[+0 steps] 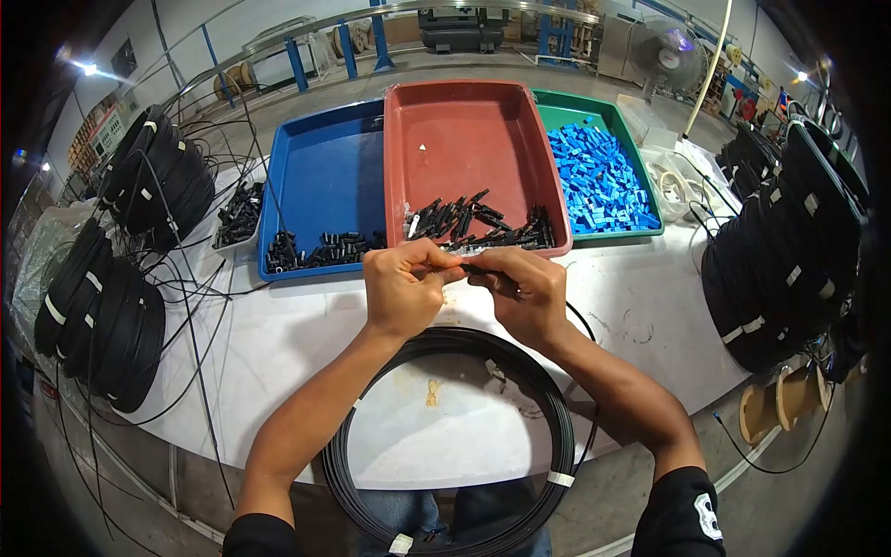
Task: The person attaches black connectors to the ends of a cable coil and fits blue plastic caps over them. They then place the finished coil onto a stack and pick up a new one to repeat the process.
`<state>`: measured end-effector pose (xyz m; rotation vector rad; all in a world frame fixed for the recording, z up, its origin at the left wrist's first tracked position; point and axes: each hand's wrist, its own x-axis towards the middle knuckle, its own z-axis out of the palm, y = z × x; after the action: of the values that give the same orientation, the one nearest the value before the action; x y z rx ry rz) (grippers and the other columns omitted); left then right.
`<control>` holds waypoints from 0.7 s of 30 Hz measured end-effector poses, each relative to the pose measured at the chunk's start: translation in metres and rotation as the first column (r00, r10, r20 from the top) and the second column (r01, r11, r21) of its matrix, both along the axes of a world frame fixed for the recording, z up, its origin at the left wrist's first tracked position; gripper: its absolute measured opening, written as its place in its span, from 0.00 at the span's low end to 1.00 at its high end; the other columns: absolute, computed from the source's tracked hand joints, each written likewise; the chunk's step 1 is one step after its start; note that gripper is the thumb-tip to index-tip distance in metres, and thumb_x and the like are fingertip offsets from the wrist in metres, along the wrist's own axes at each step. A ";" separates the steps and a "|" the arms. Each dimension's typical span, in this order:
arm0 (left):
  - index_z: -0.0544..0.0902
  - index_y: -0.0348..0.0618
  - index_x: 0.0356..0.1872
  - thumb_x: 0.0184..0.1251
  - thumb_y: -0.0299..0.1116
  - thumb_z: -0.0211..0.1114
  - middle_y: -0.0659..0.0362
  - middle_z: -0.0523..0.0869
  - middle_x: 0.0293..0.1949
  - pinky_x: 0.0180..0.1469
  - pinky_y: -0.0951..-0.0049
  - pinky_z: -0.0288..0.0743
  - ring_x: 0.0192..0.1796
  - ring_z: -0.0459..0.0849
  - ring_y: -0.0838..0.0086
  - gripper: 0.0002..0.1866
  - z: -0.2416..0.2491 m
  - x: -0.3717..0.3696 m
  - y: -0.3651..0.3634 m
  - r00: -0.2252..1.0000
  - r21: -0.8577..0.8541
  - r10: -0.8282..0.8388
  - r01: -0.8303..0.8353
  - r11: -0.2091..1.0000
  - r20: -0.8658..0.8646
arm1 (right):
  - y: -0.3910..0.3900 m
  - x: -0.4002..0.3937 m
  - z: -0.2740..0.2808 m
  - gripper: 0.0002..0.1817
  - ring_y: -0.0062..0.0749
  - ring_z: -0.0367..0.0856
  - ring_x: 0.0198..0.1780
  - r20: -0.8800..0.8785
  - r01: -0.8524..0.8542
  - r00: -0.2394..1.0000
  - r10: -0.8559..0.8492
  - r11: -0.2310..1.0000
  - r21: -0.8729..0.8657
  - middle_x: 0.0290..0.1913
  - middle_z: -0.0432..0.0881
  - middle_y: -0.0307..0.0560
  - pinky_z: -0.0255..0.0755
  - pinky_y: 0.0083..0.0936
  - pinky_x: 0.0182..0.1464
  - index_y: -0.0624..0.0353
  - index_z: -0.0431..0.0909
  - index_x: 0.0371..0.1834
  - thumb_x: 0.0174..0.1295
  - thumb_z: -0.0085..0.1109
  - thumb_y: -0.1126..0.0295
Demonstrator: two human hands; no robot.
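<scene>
In front of the red tray, my two hands meet, both with fingers pinched. My right hand grips the end of a black cable, which runs down on the right to a coil. A short dark piece shows between the hands; its exact kind is hard to make out. The fingertips of my left hand close at the tip of that piece, and what they hold is mostly hidden. Below my forearms lies the black cable coil, tied with white tape, overhanging the table's near edge above my lap.
A blue tray and a red tray hold black connector parts. A green tray holds small blue parts. Stacked black cable coils stand left and right on the white table. Loose cables hang at the left.
</scene>
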<state>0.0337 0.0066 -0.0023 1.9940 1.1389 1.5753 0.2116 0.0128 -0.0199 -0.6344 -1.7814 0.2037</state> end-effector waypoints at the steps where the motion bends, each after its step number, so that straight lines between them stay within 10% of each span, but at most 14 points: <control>1: 0.88 0.36 0.27 0.48 0.07 0.63 0.53 0.91 0.29 0.34 0.74 0.81 0.28 0.87 0.71 0.12 -0.002 -0.001 0.000 0.999 0.122 0.017 -0.012 0.992 -0.042 | -0.002 0.000 0.001 0.14 0.40 0.89 0.34 -0.003 0.001 1.000 -0.001 1.000 -0.003 0.38 0.88 0.52 0.81 0.29 0.33 0.65 0.84 0.41 0.51 0.67 0.88; 5: 0.88 0.38 0.28 0.43 0.12 0.64 0.54 0.90 0.29 0.40 0.65 0.77 0.32 0.89 0.70 0.12 0.008 -0.008 0.003 0.971 0.569 0.001 0.140 0.810 -0.239 | -0.011 0.002 0.010 0.11 0.32 0.89 0.36 -0.033 -0.053 0.998 0.047 0.977 -0.204 0.37 0.89 0.52 0.82 0.26 0.36 0.66 0.85 0.41 0.55 0.68 0.85; 11: 0.87 0.40 0.29 0.47 0.20 0.71 0.59 0.89 0.30 0.48 0.66 0.73 0.36 0.90 0.74 0.06 0.026 -0.006 -0.010 0.921 0.717 0.108 0.213 0.664 -0.373 | -0.005 0.020 0.034 0.07 0.22 0.85 0.41 -0.222 -0.400 0.914 0.338 0.675 -0.620 0.37 0.89 0.45 0.80 0.22 0.46 0.70 0.85 0.40 0.61 0.69 0.79; 15: 0.89 0.38 0.31 0.43 0.20 0.67 0.55 0.91 0.30 0.47 0.62 0.73 0.39 0.91 0.70 0.10 0.011 -0.009 0.000 0.931 0.648 0.040 0.222 0.729 -0.364 | -0.002 0.016 0.025 0.08 0.22 0.86 0.39 -0.222 -0.404 0.914 0.340 0.703 -0.585 0.37 0.89 0.47 0.80 0.21 0.43 0.69 0.84 0.40 0.58 0.71 0.81; 18: 0.89 0.36 0.28 0.48 0.11 0.66 0.54 0.90 0.26 0.41 0.73 0.76 0.28 0.88 0.71 0.10 0.003 -0.005 0.005 0.997 0.280 0.037 -0.018 0.960 -0.065 | -0.006 0.003 0.017 0.15 0.30 0.88 0.34 -0.023 -0.061 0.998 0.058 0.985 -0.161 0.35 0.86 0.49 0.80 0.23 0.31 0.63 0.83 0.41 0.50 0.73 0.85; 21: 0.90 0.37 0.28 0.47 0.08 0.66 0.55 0.90 0.25 0.38 0.77 0.77 0.27 0.87 0.72 0.13 0.004 0.003 -0.003 0.997 -0.092 -0.001 0.007 0.996 0.073 | -0.003 0.000 0.005 0.15 0.32 0.88 0.33 0.040 0.018 0.999 -0.021 0.997 0.070 0.36 0.87 0.48 0.80 0.23 0.30 0.63 0.83 0.41 0.49 0.71 0.87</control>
<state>0.0366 0.0036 0.0020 1.8633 1.1567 1.5520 0.2119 0.0100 -0.0150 -0.6093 -1.8125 0.1160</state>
